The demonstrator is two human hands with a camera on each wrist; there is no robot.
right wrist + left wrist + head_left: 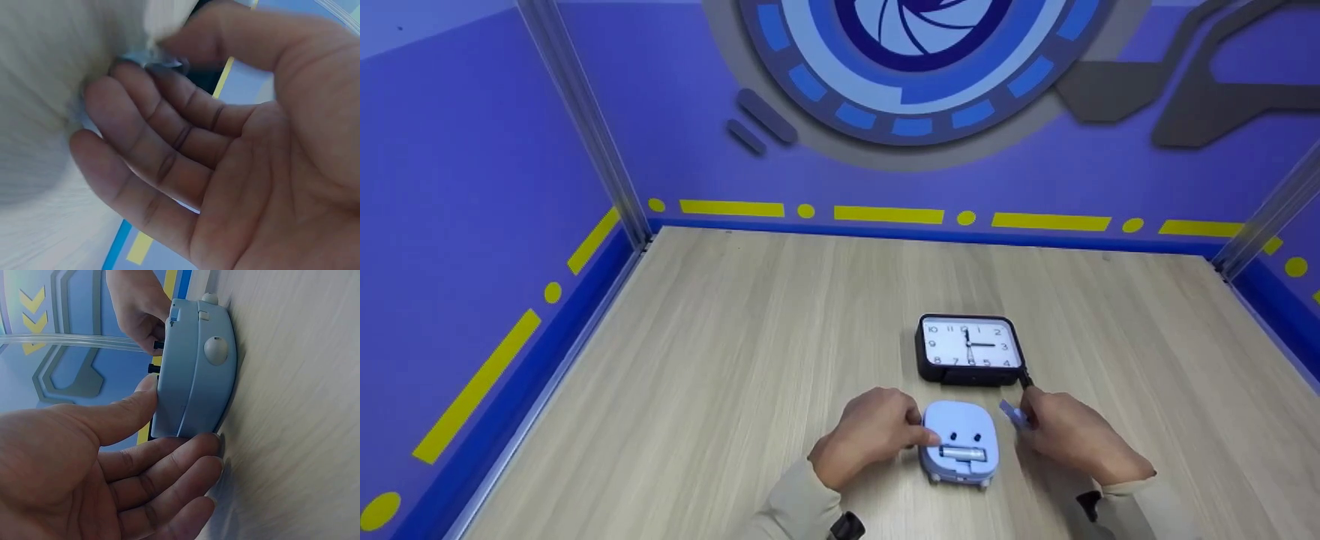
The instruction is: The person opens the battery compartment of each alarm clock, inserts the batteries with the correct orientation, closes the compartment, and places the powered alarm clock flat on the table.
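Observation:
A small light blue alarm clock lies back side up, with two black knobs and an uncovered battery slot. Inside that slot sits a silver battery. My left hand holds the clock by its left side, thumb on the back; the left wrist view shows the fingers against its edge. To the right, my right hand pinches a small light blue battery cover close to the table. In the right wrist view the cover is blurred and partly hidden by the fingertips.
A black rectangular clock lies face up just beyond the blue one. A thin black piece runs from its near right corner to my right hand. Purple-blue panels border the wooden table at the back and sides.

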